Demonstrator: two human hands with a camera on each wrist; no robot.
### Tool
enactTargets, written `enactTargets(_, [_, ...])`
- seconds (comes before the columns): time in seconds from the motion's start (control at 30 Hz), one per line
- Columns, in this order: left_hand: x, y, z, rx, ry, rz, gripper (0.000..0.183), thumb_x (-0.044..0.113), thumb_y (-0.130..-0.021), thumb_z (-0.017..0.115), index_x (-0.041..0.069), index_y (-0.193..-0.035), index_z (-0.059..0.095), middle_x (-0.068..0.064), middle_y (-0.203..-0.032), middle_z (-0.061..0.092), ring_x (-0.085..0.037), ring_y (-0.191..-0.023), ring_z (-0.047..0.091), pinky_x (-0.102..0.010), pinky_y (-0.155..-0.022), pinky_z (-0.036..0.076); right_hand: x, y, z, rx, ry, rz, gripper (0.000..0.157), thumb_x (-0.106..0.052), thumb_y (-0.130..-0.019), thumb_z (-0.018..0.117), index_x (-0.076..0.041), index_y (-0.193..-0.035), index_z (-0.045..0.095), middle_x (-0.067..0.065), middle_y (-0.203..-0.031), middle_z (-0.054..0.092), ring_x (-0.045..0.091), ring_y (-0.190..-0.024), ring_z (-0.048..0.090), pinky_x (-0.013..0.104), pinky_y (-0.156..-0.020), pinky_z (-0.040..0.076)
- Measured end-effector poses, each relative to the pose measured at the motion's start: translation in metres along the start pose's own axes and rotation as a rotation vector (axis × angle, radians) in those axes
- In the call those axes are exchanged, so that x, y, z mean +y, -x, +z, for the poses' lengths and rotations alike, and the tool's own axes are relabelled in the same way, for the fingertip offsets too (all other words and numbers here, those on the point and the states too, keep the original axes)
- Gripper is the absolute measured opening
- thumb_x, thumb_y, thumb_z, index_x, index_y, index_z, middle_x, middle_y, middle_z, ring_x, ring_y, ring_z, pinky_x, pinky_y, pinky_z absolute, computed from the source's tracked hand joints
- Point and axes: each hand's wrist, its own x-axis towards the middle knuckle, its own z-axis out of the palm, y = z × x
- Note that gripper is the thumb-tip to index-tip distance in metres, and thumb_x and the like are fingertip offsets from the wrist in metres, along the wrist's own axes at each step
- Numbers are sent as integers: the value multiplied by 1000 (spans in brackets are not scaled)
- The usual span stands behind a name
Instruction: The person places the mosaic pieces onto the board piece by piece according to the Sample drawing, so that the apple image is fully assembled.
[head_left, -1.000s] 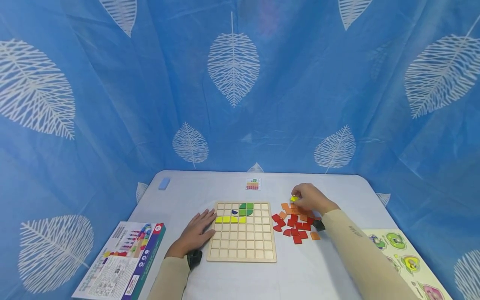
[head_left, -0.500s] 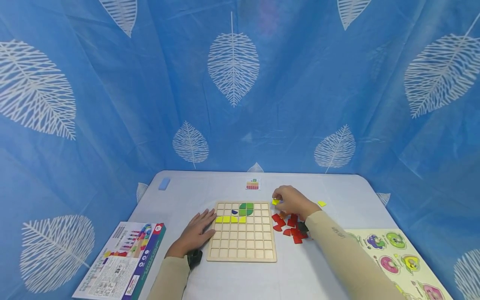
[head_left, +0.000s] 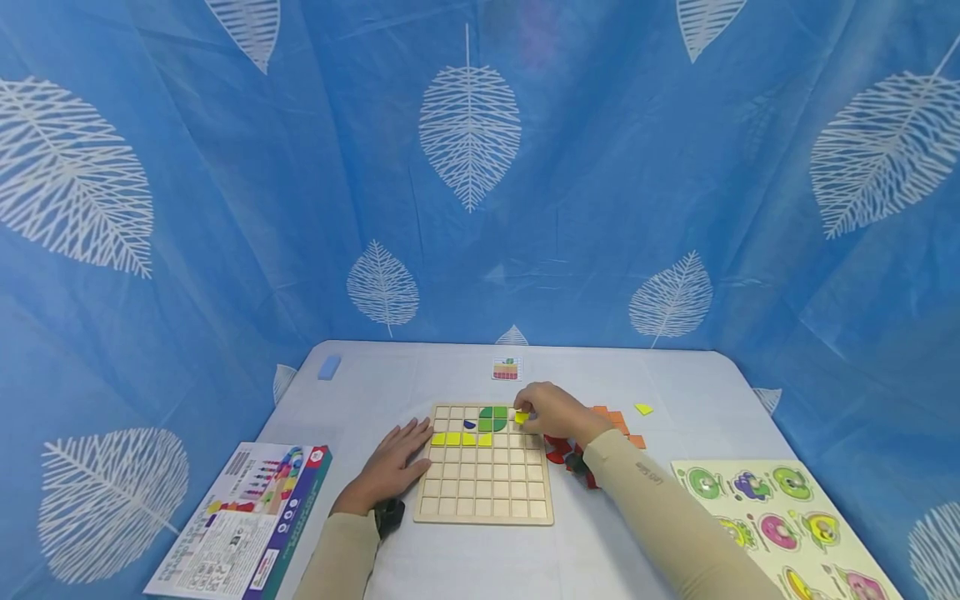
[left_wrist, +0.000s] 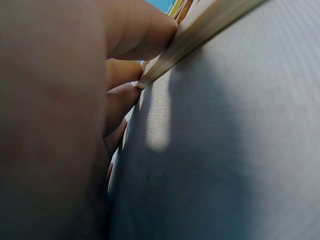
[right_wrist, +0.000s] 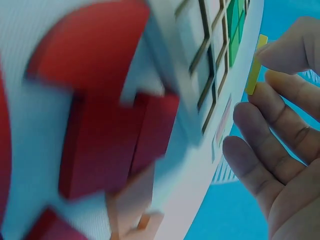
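A wooden grid board [head_left: 484, 523] lies on the white table. Set in its upper part are a green leaf shape [head_left: 492, 419] made of several tiles, a small dark blue piece [head_left: 469, 424] and a row of yellow tiles [head_left: 453, 438]. My right hand [head_left: 558, 412] pinches a yellow tile [right_wrist: 256, 65] between thumb and fingers, over the board's upper right corner. My left hand [head_left: 392, 463] lies spread on the table with its fingertips along the board's left edge; in the left wrist view its fingers [left_wrist: 140, 30] touch the wooden rim.
Red tiles [right_wrist: 100, 145] and orange tiles [head_left: 617, 419] lie right of the board, partly hidden under my right arm. One yellow piece [head_left: 643, 409] lies apart. A picture card [head_left: 507, 368], a blue block [head_left: 328, 367], a box [head_left: 240, 525] and a fruit sheet [head_left: 780, 517] surround the work.
My right hand has carried the yellow tile leftward from the loose pile to the board's upper right corner. A yellow piece at the right is now uncovered. My left hand stays still.
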Motion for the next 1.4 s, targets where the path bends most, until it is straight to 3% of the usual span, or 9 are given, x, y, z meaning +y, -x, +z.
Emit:
enactTargets(0.33, [-1, 0, 1, -3, 8, -17, 64, 35, -105, 63, 10, -161, 45, -3, -168, 35, -27, -158, 20, -49, -127, 12, -18, -7, 18, -53, 48, -77, 22, -4, -86, 81, -13, -106, 77, -5, -91, 60, 15, -81, 53, 33, -72, 50])
enactTargets(0.63, [0, -1, 1, 3, 18, -22, 64, 36, -104, 64, 11, -161, 46, -2, -168, 35, -27, -158, 20, -49, -127, 12, -25, -11, 29, -84, 51, -40, 23, -5, -84, 82, -16, -104, 78, -6, -84, 60, 14, -81, 56, 30, -70, 49])
enactTargets(0.93, [-1, -2, 0, -11, 12, -38, 65, 38, -105, 63, 14, -162, 44, 1, -169, 33, -24, -158, 17, -47, -128, 10, -26, -13, 33, -77, 17, 12, 34, -3, -84, 84, -12, -117, 79, -10, -90, 62, 13, -85, 57, 30, -75, 50])
enactTargets(1.4, [-2, -3, 1, -14, 28, -53, 66, 40, -105, 63, 14, -162, 44, 2, -169, 33, -24, -159, 17, -49, -127, 10, -27, -8, 34, -50, 8, -38, 28, -2, -84, 83, -15, -108, 78, -8, -88, 62, 13, -81, 56, 29, -71, 49])
